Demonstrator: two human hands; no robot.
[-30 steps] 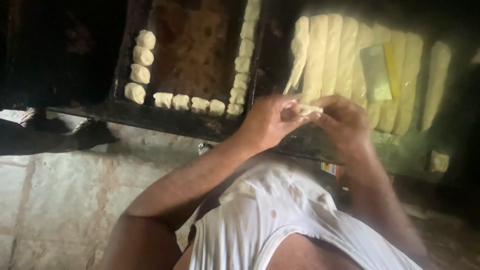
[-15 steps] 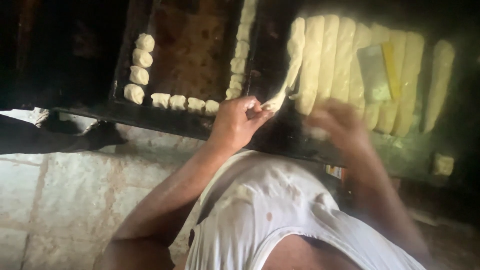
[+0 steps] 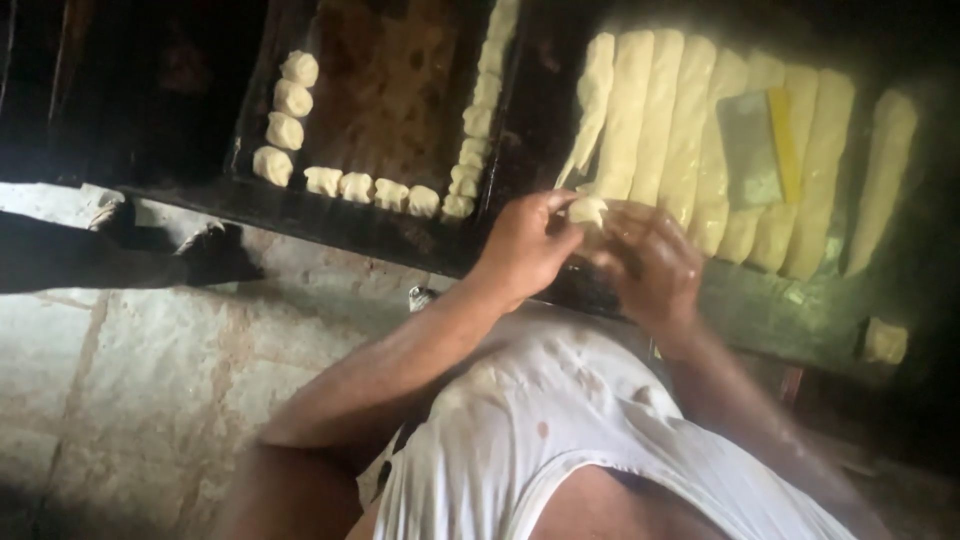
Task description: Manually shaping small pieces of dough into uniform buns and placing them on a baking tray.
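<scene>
Centrally, dough piece between both hands.

Baking tray left of dough strips.

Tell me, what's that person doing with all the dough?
A person in a white vest is working a small piece of dough between the left hand and right hand, at the edge of a dark table. Long dough strips lie side by side just beyond the hands, with a flat scraper resting on them. To the left, a dark baking tray has small dough pieces lined along its edges, its middle bare.
</scene>
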